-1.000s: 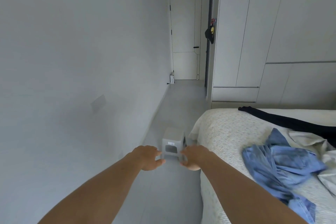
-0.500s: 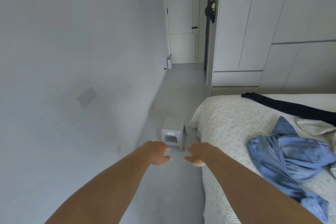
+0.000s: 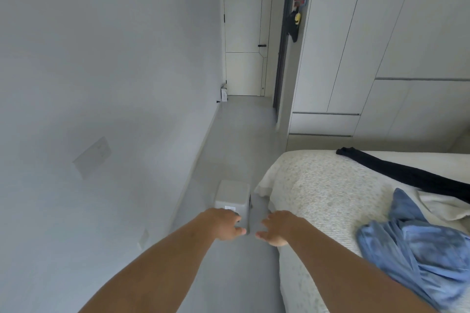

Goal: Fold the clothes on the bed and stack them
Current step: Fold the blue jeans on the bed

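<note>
Presently, my inventory from the head camera, fingers first. Left hand (image 3: 223, 223): fingers loosely spread and slightly bent, holding nothing, thumb tip toward the right hand. Right hand (image 3: 277, 227): fingers likewise relaxed and a little apart, holding nothing. Both forearms reach in from 6 o'clock, and the hands hang side by side over the floor, a narrow gap between them.

Small grey stool (image 3: 232, 195): on the floor at 12 o'clock of my left hand, partly hidden behind it; whether the hand touches it I cannot tell. Bed (image 3: 320, 185): pale speckled cover, its corner just at 1 o'clock of my right hand.

Clothes, all unfolded on the bed: crumpled blue shirt (image 3: 419, 256) at 3 o'clock of the right hand, well apart from it; white garment (image 3: 442, 207) beside the shirt's upper edge; long dark garment (image 3: 407, 173) stretched across the cover at 2 o'clock.

White wardrobe (image 3: 381, 46) behind the bed. White door (image 3: 244, 33) at the corridor's far end.
</note>
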